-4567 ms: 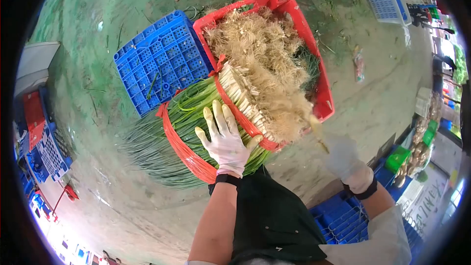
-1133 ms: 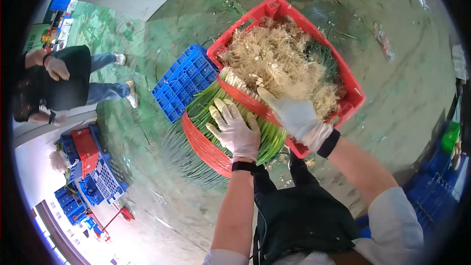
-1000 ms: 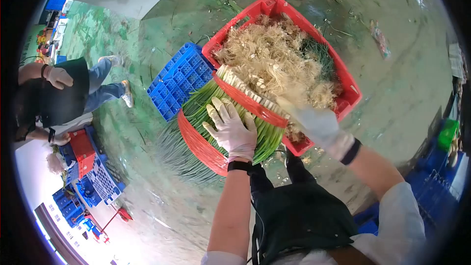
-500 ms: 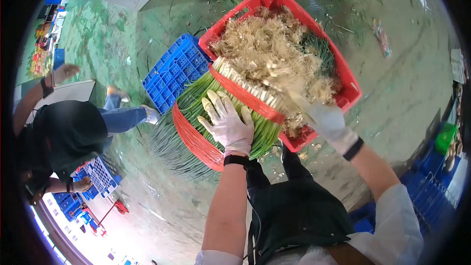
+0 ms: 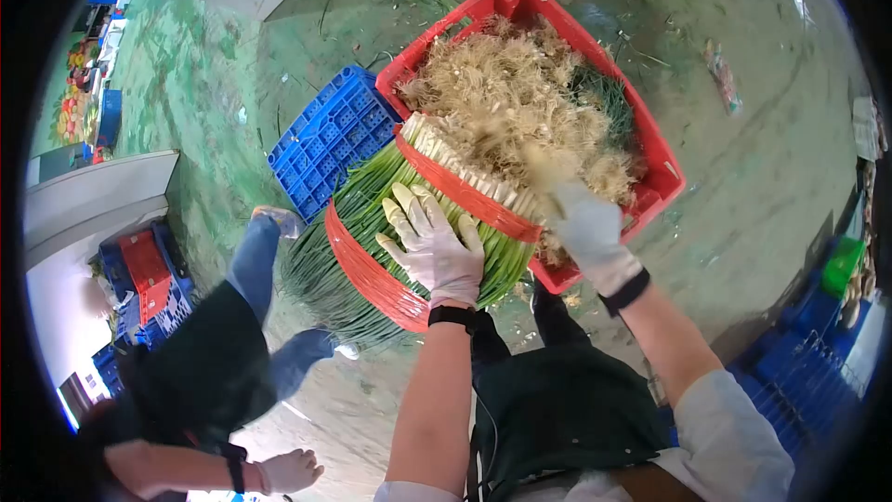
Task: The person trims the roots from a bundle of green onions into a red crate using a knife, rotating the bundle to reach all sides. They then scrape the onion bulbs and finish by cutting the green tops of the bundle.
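Note:
A thick bundle of scallions [image 5: 376, 188], bound with two bands of red twine [image 5: 465, 184], lies tilted against the red crate [image 5: 671, 160], white ends toward it. My gloved left hand [image 5: 435, 246] rests flat on the green stems between the bands, fingers spread. My gloved right hand [image 5: 587, 228] is over the crate's near side, close to the white cut ends. Motion smears its fingers, and I cannot make out whether it holds anything. Pale, stringy roots [image 5: 520, 74] fill the crate, with some dark green leaves [image 5: 604, 98] along its right side.
A blue plastic crate [image 5: 330, 144] sits upside down left of the bundle. At lower left stands another person, dark apron [image 5: 200, 363] and gloved hand [image 5: 293, 471] showing. Blue crates [image 5: 804, 376] are at the right edge, a plastic wrapper [image 5: 723, 79] on the floor.
My right hand has shifted slightly left and down along the cut ends. My left hand stays on the stems. The other person has moved from the left edge toward me.

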The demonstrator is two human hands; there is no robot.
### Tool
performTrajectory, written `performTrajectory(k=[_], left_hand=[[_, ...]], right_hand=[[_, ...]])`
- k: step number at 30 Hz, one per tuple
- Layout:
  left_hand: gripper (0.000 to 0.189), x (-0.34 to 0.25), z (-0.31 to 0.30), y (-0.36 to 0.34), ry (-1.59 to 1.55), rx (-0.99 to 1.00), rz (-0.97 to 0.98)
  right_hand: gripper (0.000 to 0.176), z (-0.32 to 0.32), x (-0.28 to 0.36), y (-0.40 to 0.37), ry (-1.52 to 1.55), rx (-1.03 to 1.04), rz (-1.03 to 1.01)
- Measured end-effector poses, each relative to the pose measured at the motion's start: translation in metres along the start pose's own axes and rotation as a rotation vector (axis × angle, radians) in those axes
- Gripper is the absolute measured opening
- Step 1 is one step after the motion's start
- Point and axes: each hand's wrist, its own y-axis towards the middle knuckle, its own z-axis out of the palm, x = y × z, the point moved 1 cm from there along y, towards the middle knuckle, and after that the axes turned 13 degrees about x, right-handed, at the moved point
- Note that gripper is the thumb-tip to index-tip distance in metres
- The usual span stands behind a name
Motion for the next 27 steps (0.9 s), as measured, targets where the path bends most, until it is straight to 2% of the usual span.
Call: performTrajectory(k=[1, 3, 4, 5, 7, 9, 11, 13, 16, 18, 19, 21, 22, 27], left_hand=[[0.075, 0.002, 0.001, 0.000, 0.002, 0.000, 0.000], [0.075, 0.000, 0.004, 0.001, -0.010, -0.025, 0.001], [0.075, 0.000, 0.006, 0.001, 0.012, -0.026, 0.002], [0.075, 0.000, 0.007, 0.001, 0.007, -0.023, 0.003], [0.076, 0.000, 0.009, 0.001, 0.022, -0.035, 0.003], [0.075, -0.001, 0.007, 0.002, 0.022, -0.035, -0.011], [0.075, 0.001, 0.009, 0.000, 0.020, -0.013, -0.009], [0.075, 0.000, 0.003, 0.001, 0.040, 0.012, -0.010], [0.075, 0.002, 0.003, 0.000, 0.063, 0.051, -0.018], [0.075, 0.001, 0.003, 0.002, 0.053, 0.015, -0.016], [0.075, 0.001, 0.004, 0.002, 0.042, 0.020, -0.024], [0.075, -0.001, 0.004, 0.002, 0.059, -0.007, -0.034], [0.075, 0.000, 0.004, 0.002, 0.084, 0.030, -0.038], [0.074, -0.001, 0.007, -0.001, 0.072, -0.083, -0.011]], right_hand=[[0.059, 0.005, -0.013, -0.013, 0.002, 0.000, 0.001], [0.059, 0.007, -0.037, -0.042, -0.109, 0.084, 0.331], [0.057, -0.005, -0.018, -0.038, -0.096, -0.029, 0.216], [0.057, -0.015, 0.002, -0.032, -0.102, -0.027, 0.215], [0.058, -0.024, 0.048, -0.013, -0.202, 0.257, 0.120], [0.060, -0.005, 0.062, 0.011, -0.185, 0.272, 0.106], [0.061, 0.013, 0.054, 0.023, -0.162, 0.293, 0.106], [0.064, 0.023, 0.038, 0.018, -0.119, 0.169, -0.029], [0.067, -0.016, 0.012, -0.024, -0.117, 0.240, -0.097], [0.069, -0.068, 0.016, -0.061, -0.378, 0.305, -0.052], [0.069, -0.071, 0.011, -0.077, -0.387, 0.314, -0.059], [0.070, -0.074, -0.003, -0.101, -0.192, 0.217, 0.021], [0.071, -0.074, 0.004, -0.098, -0.198, 0.230, 0.064], [0.065, -0.032, 0.056, -0.010, 0.080, 0.147, -0.014]])
